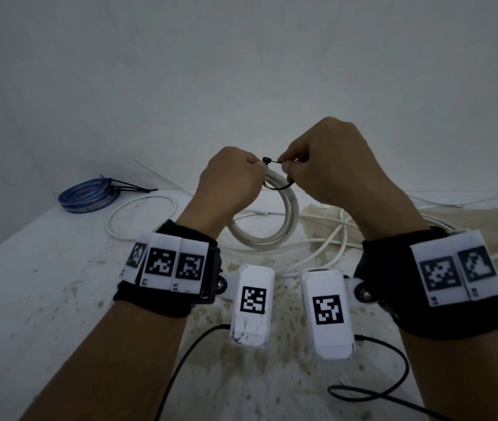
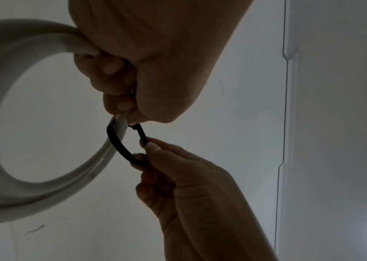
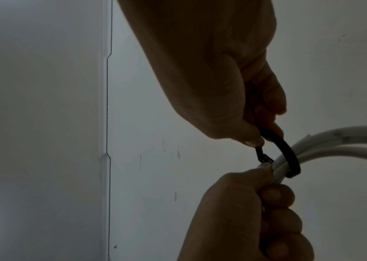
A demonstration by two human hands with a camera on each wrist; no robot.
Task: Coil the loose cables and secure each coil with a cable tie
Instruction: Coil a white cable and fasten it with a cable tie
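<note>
My left hand (image 1: 231, 180) grips the top of a white cable coil (image 1: 275, 235) that hangs upright above the table. A black cable tie (image 1: 275, 174) loops loosely around the coil's strands, its small head (image 1: 267, 160) by my left thumb. My right hand (image 1: 320, 171) pinches the tie's tail between thumb and forefinger just right of the head. In the left wrist view the white coil (image 2: 3, 109) curves left and the black tie (image 2: 119, 146) arcs to my right hand (image 2: 191, 185). In the right wrist view the tie (image 3: 289, 151) wraps the coil (image 3: 334, 141).
A blue cable coil (image 1: 88, 196) bound with black ties lies at the table's back left. Loose white cables (image 1: 329, 241) sprawl across the middle and right of the white table (image 1: 29, 293). Black leads (image 1: 393, 387) from the wrist cameras trail near the front. A plain wall stands behind.
</note>
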